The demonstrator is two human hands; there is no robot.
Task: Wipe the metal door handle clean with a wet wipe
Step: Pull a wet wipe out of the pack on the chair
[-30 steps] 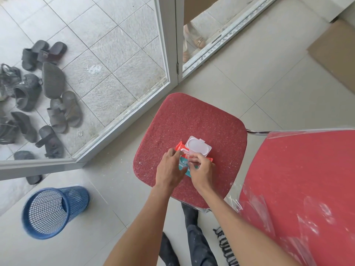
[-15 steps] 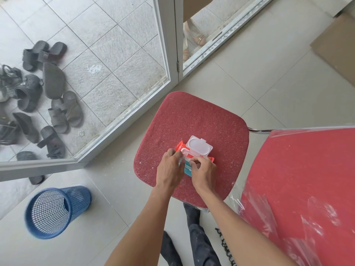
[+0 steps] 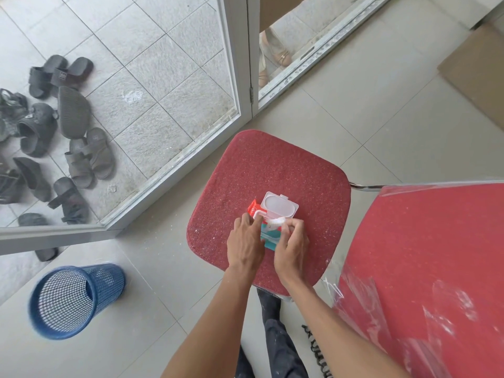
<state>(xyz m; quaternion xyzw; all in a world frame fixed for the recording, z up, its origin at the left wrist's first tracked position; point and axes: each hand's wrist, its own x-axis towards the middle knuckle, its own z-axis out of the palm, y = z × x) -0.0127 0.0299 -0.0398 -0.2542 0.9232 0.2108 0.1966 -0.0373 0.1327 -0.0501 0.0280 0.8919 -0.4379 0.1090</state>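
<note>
A red and teal pack of wet wipes [image 3: 254, 208] lies on the red chair seat [image 3: 272, 170], its clear plastic lid [image 3: 279, 209] flipped open. My left hand [image 3: 245, 241] presses on the pack's left side with the fingers laid over it. My right hand [image 3: 290, 245] pinches a white wet wipe [image 3: 276, 221] at the pack's opening. The wipe sticks up a little from the pack. No metal door handle is in view.
A glass door with a white frame [image 3: 237, 77] stands beyond the chair, with several dark sandals [image 3: 81, 156] outside. A blue mesh bin [image 3: 71, 298] lies tipped on the tiled floor at the left. A second red seat in plastic wrap [image 3: 425, 268] is at right.
My right hand's fingers have closed on the wipe at the opening and drawn a bit of white wipe out. My left hand stays on the pack.
</note>
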